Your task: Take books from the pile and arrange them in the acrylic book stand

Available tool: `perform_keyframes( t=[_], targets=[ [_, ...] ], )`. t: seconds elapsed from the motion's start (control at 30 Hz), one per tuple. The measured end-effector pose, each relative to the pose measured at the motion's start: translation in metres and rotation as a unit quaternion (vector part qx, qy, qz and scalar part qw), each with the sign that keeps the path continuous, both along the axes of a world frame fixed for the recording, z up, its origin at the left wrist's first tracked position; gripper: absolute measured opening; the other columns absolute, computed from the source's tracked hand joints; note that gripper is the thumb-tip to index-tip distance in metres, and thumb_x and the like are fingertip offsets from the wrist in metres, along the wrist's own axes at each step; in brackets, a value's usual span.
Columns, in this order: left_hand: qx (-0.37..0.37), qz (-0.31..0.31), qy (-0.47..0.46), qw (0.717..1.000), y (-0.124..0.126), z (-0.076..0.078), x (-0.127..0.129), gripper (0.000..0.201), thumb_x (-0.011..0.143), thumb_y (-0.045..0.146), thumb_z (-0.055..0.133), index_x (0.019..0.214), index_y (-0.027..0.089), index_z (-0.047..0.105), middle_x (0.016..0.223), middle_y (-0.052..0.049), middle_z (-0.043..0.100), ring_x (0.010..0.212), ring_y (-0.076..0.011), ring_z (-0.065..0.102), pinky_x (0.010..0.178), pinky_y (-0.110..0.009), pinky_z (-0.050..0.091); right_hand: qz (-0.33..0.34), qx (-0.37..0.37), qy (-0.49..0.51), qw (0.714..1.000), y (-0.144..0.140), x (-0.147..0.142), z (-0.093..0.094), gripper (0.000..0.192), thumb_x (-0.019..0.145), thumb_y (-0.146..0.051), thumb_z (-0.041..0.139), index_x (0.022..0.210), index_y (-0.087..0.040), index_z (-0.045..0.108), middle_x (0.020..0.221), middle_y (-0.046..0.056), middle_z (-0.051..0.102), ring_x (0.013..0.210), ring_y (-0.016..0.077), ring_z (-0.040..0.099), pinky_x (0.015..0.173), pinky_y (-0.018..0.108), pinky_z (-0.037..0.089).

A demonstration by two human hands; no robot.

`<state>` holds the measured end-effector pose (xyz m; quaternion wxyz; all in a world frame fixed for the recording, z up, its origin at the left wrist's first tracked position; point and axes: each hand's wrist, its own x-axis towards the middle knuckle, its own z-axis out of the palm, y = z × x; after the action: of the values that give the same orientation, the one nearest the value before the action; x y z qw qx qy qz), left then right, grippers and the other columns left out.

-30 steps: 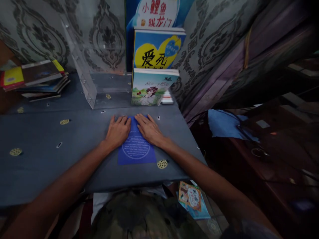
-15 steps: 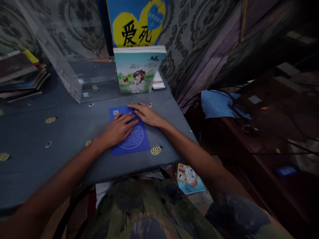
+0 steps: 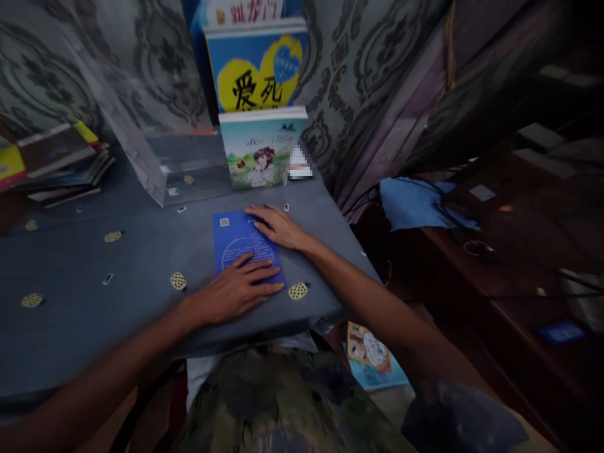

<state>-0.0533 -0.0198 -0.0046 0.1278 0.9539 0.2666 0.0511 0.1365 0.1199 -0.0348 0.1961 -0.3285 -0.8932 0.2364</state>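
Observation:
A blue book or booklet (image 3: 236, 242) lies flat on the cloth-covered table, with a small QR code at its upper left and a printed circle of text. My left hand (image 3: 240, 289) rests palm down across its lower part, fingers stretched out and a little spread. At the upper right corner of the blue cover, my right hand (image 3: 278, 226) lies with its fingers extended over the edge. Parts of the printed text are hidden under both hands.
Behind stand a green-and-teal picture book (image 3: 262, 151) and a blue-and-yellow book (image 3: 257, 69). A clear plastic stand (image 3: 141, 151) is left of them. Farther left is a pile of books (image 3: 61, 157). Blue cloth (image 3: 410, 204) lies on dark furniture at right; another book (image 3: 375, 355) sits low.
My left hand has slid down the blue cover, from its middle toward the lower edge, uncovering more print. My right hand stays at the top right corner. The view has tilted up slightly.

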Motion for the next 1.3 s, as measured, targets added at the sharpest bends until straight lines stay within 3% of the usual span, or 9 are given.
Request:
perform_keyframes(
  t=[0.13, 0.27, 0.4, 0.57, 0.77, 1.07, 1.17, 1.3],
  targets=[
    [0.026, 0.021, -0.002, 0.999, 0.006, -0.011, -0.001, 0.043, 0.105, 0.023, 0.037, 0.145, 0.031, 0.051, 0.153, -0.004, 0.053, 0.145, -0.021, 0.043, 0.123, -0.05, 0.027, -0.012, 0.004, 0.06, 0.998, 0.002, 0.003, -0.001, 0.046, 0.102, -0.027, 0.042, 0.145, -0.017, 0.053, 0.146, 0.012, 0.059, 0.138, 0.0249, 0.052, 0.119, 0.051, 0.036],
    [0.053, 0.06, -0.006, 0.997, 0.017, -0.017, -0.001, 0.042, 0.105, 0.024, 0.038, 0.145, 0.031, 0.051, 0.153, -0.004, 0.052, 0.146, -0.0227, 0.041, 0.122, -0.051, 0.028, -0.03, -0.002, 0.108, 0.994, 0.003, 0.005, -0.003, 0.043, 0.101, -0.029, 0.043, 0.141, -0.022, 0.057, 0.14, 0.01, 0.064, 0.13, 0.0242, 0.06, 0.113, 0.048, 0.045],
    [0.053, 0.071, -0.008, 0.996, 0.023, -0.013, -0.001, 0.041, 0.107, 0.029, 0.035, 0.144, 0.029, 0.052, 0.152, -0.005, 0.054, 0.146, -0.0242, 0.042, 0.121, -0.054, 0.029, -0.062, -0.003, 0.126, 0.99, 0.004, 0.007, -0.004, 0.04, 0.101, -0.027, 0.043, 0.137, -0.023, 0.061, 0.135, 0.009, 0.068, 0.125, 0.0232, 0.063, 0.11, 0.045, 0.047],
    [0.05, 0.048, -0.016, 0.997, 0.016, -0.005, 0.0, 0.054, 0.099, 0.053, 0.051, 0.146, 0.027, 0.05, 0.156, -0.01, 0.048, 0.148, -0.0317, 0.037, 0.122, -0.06, 0.022, -0.122, -0.004, 0.14, 0.983, 0.01, 0.012, -0.005, 0.038, 0.1, -0.025, 0.043, 0.131, -0.022, 0.065, 0.129, 0.009, 0.071, 0.121, 0.0234, 0.065, 0.106, 0.044, 0.049],
    [0.062, 0.054, -0.01, 0.997, 0.016, -0.009, 0.002, 0.043, 0.103, 0.041, 0.046, 0.144, 0.027, 0.052, 0.151, -0.007, 0.054, 0.147, -0.029, 0.039, 0.123, -0.061, 0.021, -0.15, -0.009, 0.148, 0.977, 0.013, 0.014, -0.008, 0.036, 0.099, -0.025, 0.044, 0.128, -0.023, 0.065, 0.128, 0.009, 0.071, 0.119, 0.0237, 0.066, 0.105, 0.044, 0.05],
    [0.064, 0.075, -0.034, 0.995, 0.03, -0.015, -0.001, 0.04, 0.104, 0.042, 0.044, 0.138, 0.027, 0.058, 0.145, -0.008, 0.06, 0.145, -0.0291, 0.042, 0.121, -0.061, 0.024, -0.132, 0.01, 0.148, 0.98, 0.007, 0.01, -0.003, 0.034, 0.098, -0.023, 0.046, 0.125, -0.02, 0.066, 0.126, 0.011, 0.071, 0.119, 0.025, 0.065, 0.104, 0.044, 0.05],
    [0.041, 0.087, -0.056, 0.994, 0.042, -0.012, -0.006, 0.04, 0.104, 0.045, 0.044, 0.136, 0.026, 0.059, 0.142, -0.008, 0.062, 0.139, -0.0259, 0.05, 0.121, -0.057, 0.028, -0.124, 0.012, 0.148, 0.981, 0.006, 0.009, -0.003, 0.033, 0.098, -0.021, 0.045, 0.123, -0.023, 0.067, 0.123, 0.009, 0.073, 0.115, 0.0233, 0.066, 0.103, 0.043, 0.051],
    [0.052, 0.158, -0.098, 0.981, 0.083, -0.012, -0.015, 0.037, 0.105, 0.034, 0.041, 0.135, 0.021, 0.059, 0.14, -0.01, 0.063, 0.134, -0.0233, 0.055, 0.114, -0.047, 0.041, -0.144, -0.012, 0.153, 0.978, 0.009, 0.009, -0.004, 0.036, 0.098, -0.02, 0.042, 0.127, -0.021, 0.064, 0.118, 0.01, 0.074, 0.112, 0.0242, 0.068, 0.101, 0.044, 0.052]
  ],
)
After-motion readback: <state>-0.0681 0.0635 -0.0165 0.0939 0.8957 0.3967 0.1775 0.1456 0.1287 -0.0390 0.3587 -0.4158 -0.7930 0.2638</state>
